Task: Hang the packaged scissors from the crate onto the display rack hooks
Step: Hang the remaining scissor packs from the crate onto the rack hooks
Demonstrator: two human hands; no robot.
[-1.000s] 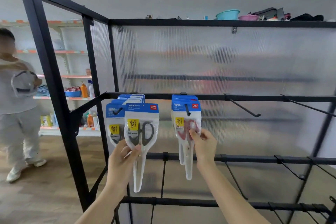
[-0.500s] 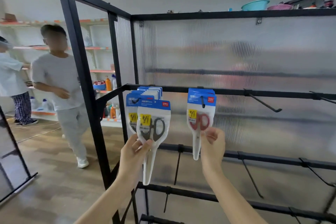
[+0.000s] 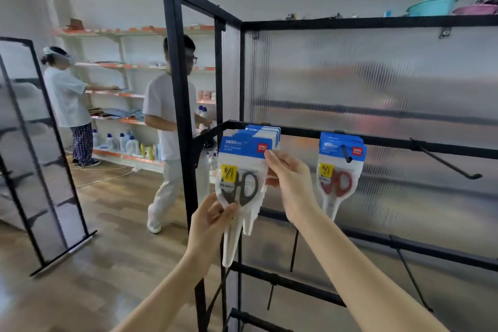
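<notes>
Left hand (image 3: 213,219) pinches the lower part of a black-handled scissors pack (image 3: 240,186); right hand (image 3: 289,182) pinches its top right corner, just under the blue header. Pack sits in front of a row of same packs (image 3: 265,133) on the rack (image 3: 377,140), so the hook there is hidden. Right of the right hand: red scissors pack (image 3: 338,178) on its hook, then a bare hook (image 3: 444,162). Left, beyond the rack frame, two people by shelves (image 3: 121,94) w/ bottles, blurry. Crate not in view.

Blue-topped black-handled scissors pack (image 3: 241,170), black rack (image 3: 377,140)
</notes>
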